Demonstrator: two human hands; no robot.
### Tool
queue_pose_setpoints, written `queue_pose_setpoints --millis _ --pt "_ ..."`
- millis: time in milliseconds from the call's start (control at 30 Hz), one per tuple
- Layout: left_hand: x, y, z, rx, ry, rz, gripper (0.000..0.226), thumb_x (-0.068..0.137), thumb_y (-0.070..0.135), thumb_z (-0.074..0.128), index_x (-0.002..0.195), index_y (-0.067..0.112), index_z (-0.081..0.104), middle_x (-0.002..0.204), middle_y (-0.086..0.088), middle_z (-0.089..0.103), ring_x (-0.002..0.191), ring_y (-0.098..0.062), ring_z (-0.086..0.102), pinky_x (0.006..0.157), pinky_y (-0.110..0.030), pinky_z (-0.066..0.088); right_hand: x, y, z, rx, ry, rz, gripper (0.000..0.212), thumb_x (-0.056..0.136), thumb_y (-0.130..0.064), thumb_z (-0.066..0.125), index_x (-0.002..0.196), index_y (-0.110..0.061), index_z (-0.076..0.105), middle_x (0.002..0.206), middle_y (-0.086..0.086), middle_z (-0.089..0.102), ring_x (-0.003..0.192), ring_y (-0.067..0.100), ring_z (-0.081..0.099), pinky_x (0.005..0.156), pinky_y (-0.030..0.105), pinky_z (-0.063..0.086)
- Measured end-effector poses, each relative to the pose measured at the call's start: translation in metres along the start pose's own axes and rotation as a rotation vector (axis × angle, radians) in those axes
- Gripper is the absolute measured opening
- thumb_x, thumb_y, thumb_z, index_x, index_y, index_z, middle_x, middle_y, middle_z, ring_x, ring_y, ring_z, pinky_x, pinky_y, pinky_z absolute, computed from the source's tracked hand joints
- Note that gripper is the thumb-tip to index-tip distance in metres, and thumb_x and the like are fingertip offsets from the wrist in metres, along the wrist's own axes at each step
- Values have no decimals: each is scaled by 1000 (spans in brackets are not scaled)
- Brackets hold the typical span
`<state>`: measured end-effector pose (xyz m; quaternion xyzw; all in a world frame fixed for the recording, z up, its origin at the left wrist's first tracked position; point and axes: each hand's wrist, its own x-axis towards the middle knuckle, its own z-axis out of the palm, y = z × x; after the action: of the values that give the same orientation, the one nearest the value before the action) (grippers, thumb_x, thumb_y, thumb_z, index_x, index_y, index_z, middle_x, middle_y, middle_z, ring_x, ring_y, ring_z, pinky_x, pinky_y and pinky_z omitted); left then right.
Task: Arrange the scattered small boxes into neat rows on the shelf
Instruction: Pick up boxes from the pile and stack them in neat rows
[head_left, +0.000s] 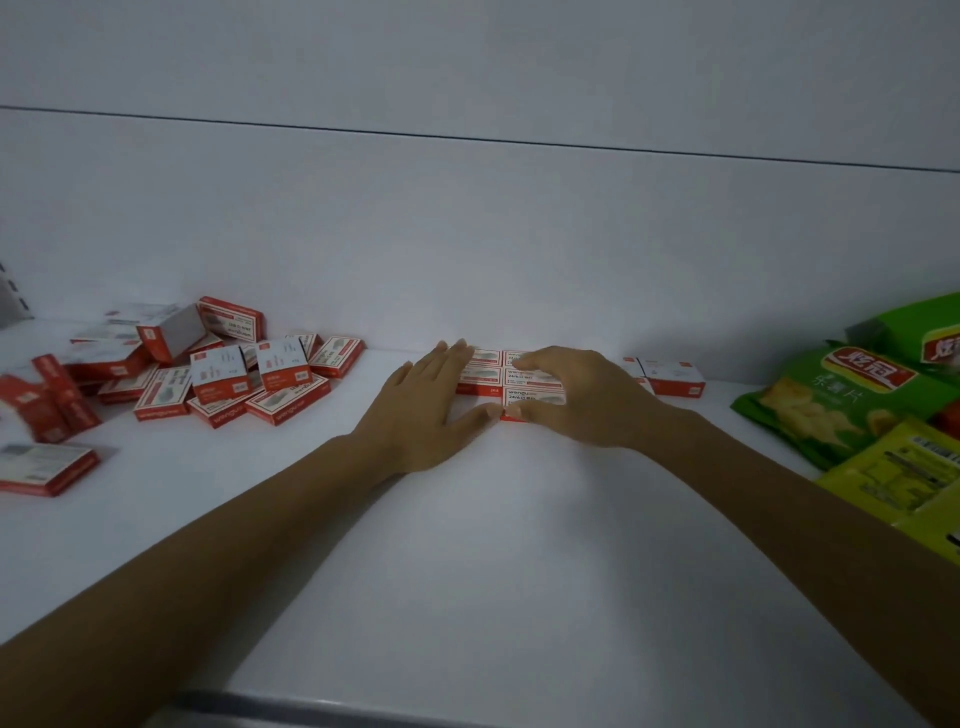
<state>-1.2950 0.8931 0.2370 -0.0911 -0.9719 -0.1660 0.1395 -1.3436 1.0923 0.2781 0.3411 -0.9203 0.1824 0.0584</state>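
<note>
White laminate shelf (467, 545) under a plain white back wall carries, at its middle near the wall, a tidy block of small red-and-white cardboard boxes (535, 387) laid flat in rows. The left hand (421, 415) lies flat with straight fingers against the block's left side. The right hand (576, 395) arches over it, thumb at the front edge and fingers on top, clasping it. A few more boxes (672, 376) sit just right. A scattered heap of the same boxes (208, 374) lies well left; green snack bags (841, 400) lie far right.
</note>
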Motion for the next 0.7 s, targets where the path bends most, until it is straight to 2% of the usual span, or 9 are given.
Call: queue_pose_setpoints --millis 100,200,300,467,600,700 --pt "-18 0 -20 35 11 10 81 84 67 23 149 20 11 156 2 14 144 -14 9 115 -38 13 8 -18 3 24 -34 -70 58 81 -50 62 131 -25 46 130 -7 53 116 14 51 99 32 41" --pt "-44 -10 -46 177 12 28 77 85 67 19 148 24 9 156 4 12 143 -15 11 113 -37 10 20 -43 10 55 -68 -87 59 82 -49 61 133 -28 42 134 -9 49 120 13 47 102 30 38" --pt "-79 -33 -73 274 41 18 76 86 69 17 148 25 13 155 4 19 141 -17 20 112 -37 18 34 -80 23 44 -67 -192 58 83 -51 59 134 -31 40 137 -10 46 123 13 46 103 32 37" --pt "-128 -76 -110 339 49 -63 72 86 64 22 147 27 15 154 5 21 141 -16 19 105 -27 8 60 -146 41 -20 -27 -323 56 85 -51 56 135 -31 40 140 -10 44 125 12 43 100 30 37" --pt "-154 -102 -129 344 27 -104 73 84 66 18 147 30 12 155 7 17 142 -15 15 107 -30 6 87 -185 53 -64 -13 -239 47 85 -48 57 127 -29 48 127 -5 55 108 17 55 87 35 47" --pt "-165 -119 -140 312 35 -73 78 81 71 11 147 29 15 154 7 21 141 -16 19 113 -39 18 106 -197 68 -87 -27 -116 47 84 -50 58 125 -28 49 123 -3 58 99 17 59 81 35 50"
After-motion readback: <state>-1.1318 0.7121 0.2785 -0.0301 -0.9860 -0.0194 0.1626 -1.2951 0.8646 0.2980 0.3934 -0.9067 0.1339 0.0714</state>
